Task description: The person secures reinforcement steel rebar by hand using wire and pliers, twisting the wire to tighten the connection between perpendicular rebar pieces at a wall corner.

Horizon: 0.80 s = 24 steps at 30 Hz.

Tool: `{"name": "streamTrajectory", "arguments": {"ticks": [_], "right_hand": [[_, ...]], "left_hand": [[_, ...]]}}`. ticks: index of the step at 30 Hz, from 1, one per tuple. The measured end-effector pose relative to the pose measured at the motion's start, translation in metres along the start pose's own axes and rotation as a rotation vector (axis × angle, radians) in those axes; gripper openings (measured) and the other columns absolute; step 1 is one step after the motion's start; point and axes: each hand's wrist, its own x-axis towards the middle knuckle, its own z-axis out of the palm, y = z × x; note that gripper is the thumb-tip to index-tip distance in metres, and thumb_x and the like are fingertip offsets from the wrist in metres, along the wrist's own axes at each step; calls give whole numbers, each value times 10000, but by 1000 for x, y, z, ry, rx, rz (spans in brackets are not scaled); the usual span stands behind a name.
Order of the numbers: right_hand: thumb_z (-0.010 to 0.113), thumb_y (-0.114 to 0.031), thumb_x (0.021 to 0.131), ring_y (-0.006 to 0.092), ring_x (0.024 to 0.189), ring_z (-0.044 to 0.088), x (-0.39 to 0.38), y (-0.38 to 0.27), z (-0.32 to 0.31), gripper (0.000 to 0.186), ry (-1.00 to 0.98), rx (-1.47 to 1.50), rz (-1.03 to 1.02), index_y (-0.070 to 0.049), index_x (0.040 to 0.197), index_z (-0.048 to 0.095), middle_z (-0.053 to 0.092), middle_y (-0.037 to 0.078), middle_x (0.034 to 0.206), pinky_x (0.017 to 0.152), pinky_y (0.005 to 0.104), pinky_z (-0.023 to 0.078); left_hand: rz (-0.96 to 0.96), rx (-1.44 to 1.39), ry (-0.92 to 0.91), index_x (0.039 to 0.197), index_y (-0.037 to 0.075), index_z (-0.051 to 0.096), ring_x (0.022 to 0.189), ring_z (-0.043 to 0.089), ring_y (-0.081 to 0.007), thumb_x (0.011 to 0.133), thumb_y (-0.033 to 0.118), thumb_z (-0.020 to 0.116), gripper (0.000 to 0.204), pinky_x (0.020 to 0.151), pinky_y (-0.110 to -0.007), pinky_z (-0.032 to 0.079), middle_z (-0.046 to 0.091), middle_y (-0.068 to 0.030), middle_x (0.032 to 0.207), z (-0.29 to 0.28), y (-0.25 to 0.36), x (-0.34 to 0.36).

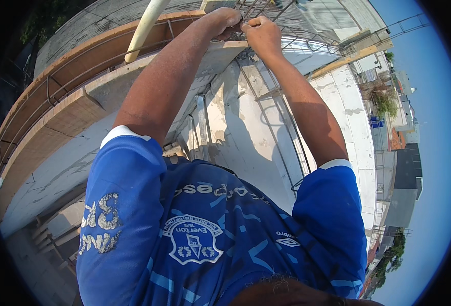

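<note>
Both arms reach up to the top of the view, where my hands meet at a tangle of steel reinforcing bars (pixel 258 7). My left hand (pixel 224 21) is closed, its fingers curled in against the bars. Beside it, my right hand (pixel 264 34) is closed with thumb and forefinger pinched together, almost touching the left. Whatever lies between the fingertips is too small and dark to make out. Just below the hands is the end of a wooden formwork board (pixel 228 47).
Wooden formwork (pixel 42 127) with thin bars inside curves along the left. A pale pipe (pixel 146 30) slants into it. A bar ladder-cage (pixel 271 97) drops beside a white wall (pixel 337 97). Behind the hands lies a corrugated roof (pixel 322 18). Timber (pixel 345 60) extends right.
</note>
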Motion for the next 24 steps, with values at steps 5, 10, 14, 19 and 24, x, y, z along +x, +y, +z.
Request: {"name": "streamTrajectory", "arguments": {"ticks": [5, 10, 14, 19, 24], "right_hand": [[827, -142, 744, 174, 829, 678, 4, 3, 5, 369, -75, 432, 348, 52, 1005, 653, 725, 112, 926, 743, 295, 524], [832, -175, 733, 275, 892, 708, 0, 10, 6, 427, 24, 334, 157, 29, 1045, 625, 740, 154, 925, 844, 363, 540], [822, -155, 758, 219, 897, 711, 9, 4, 9, 506, -33, 344, 105, 62, 1139, 569, 745, 170, 968, 799, 317, 539], [800, -169, 781, 262, 885, 713, -2, -1, 3, 470, 34, 180, 66, 45, 1126, 563, 746, 153, 936, 817, 350, 538], [771, -170, 799, 311, 859, 706, -4, 0, 11, 420, 106, 155, 19, 19, 1097, 544, 737, 150, 887, 813, 388, 535]], "left_hand": [[32, -3, 47, 741, 101, 644, 507, 468, -139, 871, 230, 520, 221, 464, -339, 447, 565, -10, 656, 2, -5, 5], [10, 58, 24, 751, 99, 650, 506, 468, -136, 865, 231, 520, 217, 467, -333, 446, 566, -10, 653, 2, -1, 3], [-495, -88, -372, 740, 104, 662, 519, 478, -134, 861, 234, 525, 224, 478, -330, 447, 580, -10, 660, -41, 24, 57], [-9, 66, 16, 759, 117, 685, 515, 471, -137, 862, 245, 518, 234, 491, -334, 449, 589, -4, 662, 0, 1, -3], [-17, 10, -10, 845, 148, 697, 661, 585, -138, 876, 302, 573, 200, 602, -332, 519, 677, 19, 823, -2, 0, -5]]}}
